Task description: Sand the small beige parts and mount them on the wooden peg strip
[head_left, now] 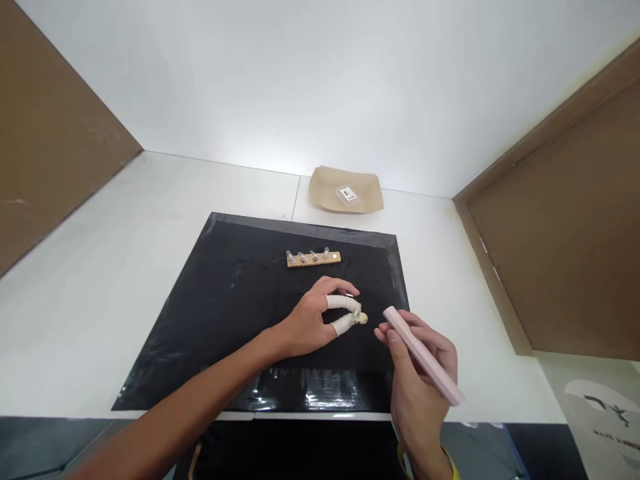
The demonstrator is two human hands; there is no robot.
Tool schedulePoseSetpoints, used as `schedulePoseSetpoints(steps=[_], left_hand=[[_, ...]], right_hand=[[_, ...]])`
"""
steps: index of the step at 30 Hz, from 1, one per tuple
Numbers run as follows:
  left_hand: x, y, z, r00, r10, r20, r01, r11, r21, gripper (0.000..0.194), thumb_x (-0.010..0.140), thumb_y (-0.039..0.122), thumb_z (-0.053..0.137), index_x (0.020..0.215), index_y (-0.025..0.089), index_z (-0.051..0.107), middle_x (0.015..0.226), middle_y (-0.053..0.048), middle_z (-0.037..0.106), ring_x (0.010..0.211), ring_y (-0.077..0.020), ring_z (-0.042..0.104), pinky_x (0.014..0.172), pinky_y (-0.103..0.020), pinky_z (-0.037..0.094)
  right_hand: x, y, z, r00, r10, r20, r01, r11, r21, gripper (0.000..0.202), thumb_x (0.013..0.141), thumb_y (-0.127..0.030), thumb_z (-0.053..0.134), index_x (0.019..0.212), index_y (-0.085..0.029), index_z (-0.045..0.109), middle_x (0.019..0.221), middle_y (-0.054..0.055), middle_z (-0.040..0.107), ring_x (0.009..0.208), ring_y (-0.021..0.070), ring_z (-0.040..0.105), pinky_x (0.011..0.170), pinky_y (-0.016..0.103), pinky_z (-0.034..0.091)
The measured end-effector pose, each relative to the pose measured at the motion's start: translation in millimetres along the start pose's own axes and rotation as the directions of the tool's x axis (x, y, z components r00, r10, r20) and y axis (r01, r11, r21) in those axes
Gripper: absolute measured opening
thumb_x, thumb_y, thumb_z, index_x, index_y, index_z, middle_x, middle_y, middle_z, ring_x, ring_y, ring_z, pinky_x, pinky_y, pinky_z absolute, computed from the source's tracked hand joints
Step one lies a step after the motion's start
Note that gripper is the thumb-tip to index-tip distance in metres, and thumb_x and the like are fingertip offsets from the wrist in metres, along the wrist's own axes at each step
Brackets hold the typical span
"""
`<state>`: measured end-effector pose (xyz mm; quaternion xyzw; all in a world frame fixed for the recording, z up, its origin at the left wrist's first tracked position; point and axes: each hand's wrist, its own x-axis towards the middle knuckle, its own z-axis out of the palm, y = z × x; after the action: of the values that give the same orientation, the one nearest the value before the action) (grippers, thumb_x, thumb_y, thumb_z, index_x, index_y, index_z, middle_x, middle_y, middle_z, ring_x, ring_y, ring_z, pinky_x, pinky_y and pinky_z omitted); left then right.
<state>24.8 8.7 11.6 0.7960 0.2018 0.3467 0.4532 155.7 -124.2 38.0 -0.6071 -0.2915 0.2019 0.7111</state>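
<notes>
White finger covers sit on the thumb and index finger of my left hand [315,319]. Those two fingertips pinch a small clear and yellowish piece [363,319] just above the black mat; its kind is too small to make out. To the right, my right hand [423,370] is closed around a long, pale pink, flat-sided stick [425,357]. The stick slants, its upper end pointing at the left hand without touching the small piece. Beyond the left hand lies a narrow wooden strip [327,259] with several clear, rounded tips standing on it.
The black mat [240,300] covers the middle of the white table [125,227]. Behind it is a brown paper tray [323,190] holding a small clear packet with a label [347,194]. Brown panels [55,127] stand on the left and right, with a white wall at the back.
</notes>
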Motion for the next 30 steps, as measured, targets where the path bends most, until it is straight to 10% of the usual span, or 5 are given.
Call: schedulePoseSetpoints(steps=[13, 17, 21, 24, 30], left_hand=[[-4.7, 3.8, -16.9, 1.000, -0.016, 0.004, 0.016, 1.000, -0.013, 0.012, 0.091, 0.015, 0.071, 0.099, 0.020, 0.077, 0.120, -0.010, 0.071, 0.113, -0.0198, 0.066, 0.103, -0.037, 0.055], [-7.4, 2.7, -15.8, 1.000, 0.007, 0.013, -0.007, 0.999, -0.040, 0.010, 0.091, 0.016, 0.071, 0.098, 0.020, 0.077, 0.116, -0.010, 0.072, 0.112, -0.0194, 0.067, 0.101, -0.036, 0.056], [-8.6, 0.7, -14.8, 0.998, 0.055, 0.000, -0.055, 0.998, -0.010, 0.011, 0.092, 0.016, 0.070, 0.098, 0.020, 0.077, 0.114, -0.010, 0.072, 0.110, -0.0197, 0.068, 0.099, -0.036, 0.057], [-8.6, 0.1, -14.6, 0.997, 0.078, -0.015, -0.078, 0.997, 0.018, 0.013, 0.091, 0.013, 0.070, 0.099, 0.020, 0.077, 0.113, -0.010, 0.073, 0.108, -0.0196, 0.068, 0.098, -0.037, 0.058], [-9.0, 0.4, -15.2, 0.997, 0.077, -0.021, -0.077, 0.997, 0.013, 0.013, 0.090, 0.013, 0.070, 0.100, 0.019, 0.077, 0.113, -0.010, 0.073, 0.108, -0.0192, 0.069, 0.097, -0.036, 0.058]], right_hand=[[-3.7, 9.0, -15.6, 0.914, -0.227, 0.336, 0.298, 0.938, -0.176, 0.031, 0.090, -0.003, 0.066, 0.113, -0.025, 0.068, 0.117, 0.004, 0.064, 0.067, 0.0106, 0.074, 0.059, 0.025, 0.067], [11.5, -1.2, -22.1, 0.821, -0.342, 0.458, 0.516, 0.787, -0.337, 0.030, 0.082, -0.007, 0.076, 0.106, -0.024, 0.074, 0.106, 0.005, 0.071, 0.071, 0.0154, 0.075, 0.057, 0.024, 0.065], [28.2, -12.1, -21.2, 0.852, -0.386, 0.354, 0.491, 0.824, -0.283, 0.033, 0.081, -0.011, 0.079, 0.109, -0.027, 0.075, 0.099, 0.003, 0.074, 0.058, 0.0128, 0.070, 0.047, 0.021, 0.060], [32.1, -10.6, -19.9, 0.814, -0.274, 0.512, 0.445, 0.861, -0.247, 0.017, 0.077, -0.025, 0.084, 0.094, -0.026, 0.080, 0.080, 0.002, 0.076, 0.055, 0.0182, 0.071, 0.042, 0.024, 0.059], [30.2, 0.8, -31.1, 0.922, -0.242, 0.301, 0.342, 0.875, -0.343, 0.017, 0.092, -0.034, 0.076, 0.100, -0.019, 0.074, 0.092, 0.005, 0.075, 0.066, 0.0130, 0.070, 0.056, 0.025, 0.062]])
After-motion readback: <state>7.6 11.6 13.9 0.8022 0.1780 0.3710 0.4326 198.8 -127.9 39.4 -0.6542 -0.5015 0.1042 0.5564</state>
